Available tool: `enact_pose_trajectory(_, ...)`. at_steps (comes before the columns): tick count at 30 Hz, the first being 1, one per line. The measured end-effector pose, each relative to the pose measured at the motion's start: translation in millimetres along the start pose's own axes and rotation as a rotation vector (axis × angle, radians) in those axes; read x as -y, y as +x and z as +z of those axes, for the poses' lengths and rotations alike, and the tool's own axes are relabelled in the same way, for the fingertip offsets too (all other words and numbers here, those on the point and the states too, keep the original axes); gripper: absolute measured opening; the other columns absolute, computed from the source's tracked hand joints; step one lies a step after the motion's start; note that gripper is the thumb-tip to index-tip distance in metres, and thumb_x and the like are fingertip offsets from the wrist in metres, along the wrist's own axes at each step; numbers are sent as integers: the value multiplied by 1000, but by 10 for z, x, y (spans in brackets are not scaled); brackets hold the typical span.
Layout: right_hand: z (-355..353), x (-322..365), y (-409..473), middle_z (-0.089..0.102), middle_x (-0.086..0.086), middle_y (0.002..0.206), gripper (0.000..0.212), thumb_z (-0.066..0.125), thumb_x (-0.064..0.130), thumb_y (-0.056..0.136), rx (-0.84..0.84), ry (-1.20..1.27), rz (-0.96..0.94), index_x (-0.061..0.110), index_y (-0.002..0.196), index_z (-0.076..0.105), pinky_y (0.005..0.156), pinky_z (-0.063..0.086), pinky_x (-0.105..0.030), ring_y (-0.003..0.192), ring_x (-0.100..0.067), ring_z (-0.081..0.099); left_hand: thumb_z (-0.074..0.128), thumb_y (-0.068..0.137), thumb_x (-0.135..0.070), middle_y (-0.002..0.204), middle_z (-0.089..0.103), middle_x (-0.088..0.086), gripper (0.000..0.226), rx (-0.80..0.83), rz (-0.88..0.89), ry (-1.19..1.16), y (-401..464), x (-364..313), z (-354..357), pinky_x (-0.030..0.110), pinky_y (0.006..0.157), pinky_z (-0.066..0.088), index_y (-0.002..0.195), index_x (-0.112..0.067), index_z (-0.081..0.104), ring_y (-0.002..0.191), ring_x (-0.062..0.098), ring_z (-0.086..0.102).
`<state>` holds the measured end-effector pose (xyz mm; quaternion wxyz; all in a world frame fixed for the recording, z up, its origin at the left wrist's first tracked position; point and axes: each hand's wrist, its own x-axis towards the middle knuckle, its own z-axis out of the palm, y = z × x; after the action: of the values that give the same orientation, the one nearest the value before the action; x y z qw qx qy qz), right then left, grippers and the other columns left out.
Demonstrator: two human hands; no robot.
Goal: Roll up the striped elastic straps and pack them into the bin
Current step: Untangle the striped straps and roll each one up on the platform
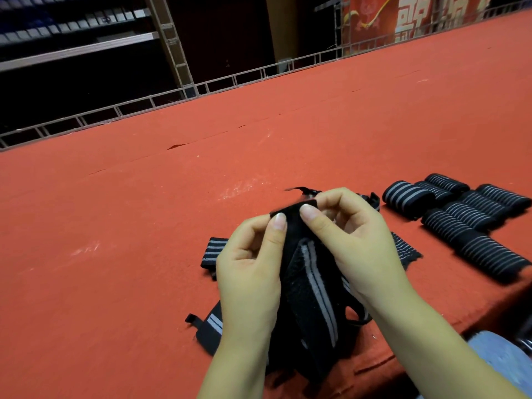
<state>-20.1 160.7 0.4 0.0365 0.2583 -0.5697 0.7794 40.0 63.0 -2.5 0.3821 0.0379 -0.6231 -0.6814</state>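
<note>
A black elastic strap with grey stripes (313, 286) hangs between both hands above the red table (144, 226). My left hand (250, 269) and my right hand (354, 240) pinch its top end with thumbs and fingers, close together. Other loose strap pieces (213, 251) lie flat on the table under and beside my hands. Several rolled-up striped straps (460, 214) sit in rows to the right. No bin is in view.
The red felt table stretches far back to a metal rail (230, 82) along its far edge. Dark shelving (72, 38) stands beyond at the left. The table's near edge runs at the lower right, by a leg in blue jeans (501, 361).
</note>
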Motion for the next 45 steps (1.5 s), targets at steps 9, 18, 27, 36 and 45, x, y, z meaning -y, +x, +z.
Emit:
enact_pose_trajectory(9, -4, 163, 85, 66, -2, 84, 19, 71, 13, 69, 69, 180, 70, 24, 58, 60, 77, 50, -33, 79, -17, 61, 65, 89, -30, 70, 66, -6, 17, -31, 75, 39, 40, -53, 10, 26, 64, 50, 72, -29, 69, 69, 9, 60)
enact_pose_trajectory(18, 167, 191, 145, 73, -6, 83, 27, 63, -7, 77, -43, 398, 7, 12, 66, 47, 80, 55, -35, 84, -18, 67, 58, 84, -47, 84, 63, -17, 15, -29, 191, 167, -7, 58, 71, 18, 72, 47, 89, -34, 57, 78, 2, 59)
enact_pose_trajectory(27, 92, 293, 323, 72, -2, 81, 31, 66, -3, 84, 83, 390, 128, 18, 99, 47, 74, 52, -33, 75, -15, 65, 68, 82, -33, 96, 74, -3, 18, 82, 74, 155, 15, 55, -50, 24, 77, 53, 93, -43, 59, 90, 13, 71)
enact_pose_trajectory(36, 0, 380, 402, 75, -12, 92, 49, 62, -7, 85, 319, 125, 209, 16, 127, 54, 71, 59, -29, 85, -24, 73, 70, 73, -47, 108, 70, 9, 50, 203, 9, 194, -14, -9, -71, 58, 94, 51, 115, -56, 45, 106, 27, 68)
enact_pose_trajectory(45, 56, 307, 561, 74, -14, 87, 24, 42, 5, 100, 145, 514, 375, 3, 124, 48, 66, 60, -34, 81, -25, 73, 60, 93, -1, 116, 63, -34, 58, 289, 156, 327, -86, 49, -40, 5, 94, 39, 110, -56, 64, 116, -9, 56)
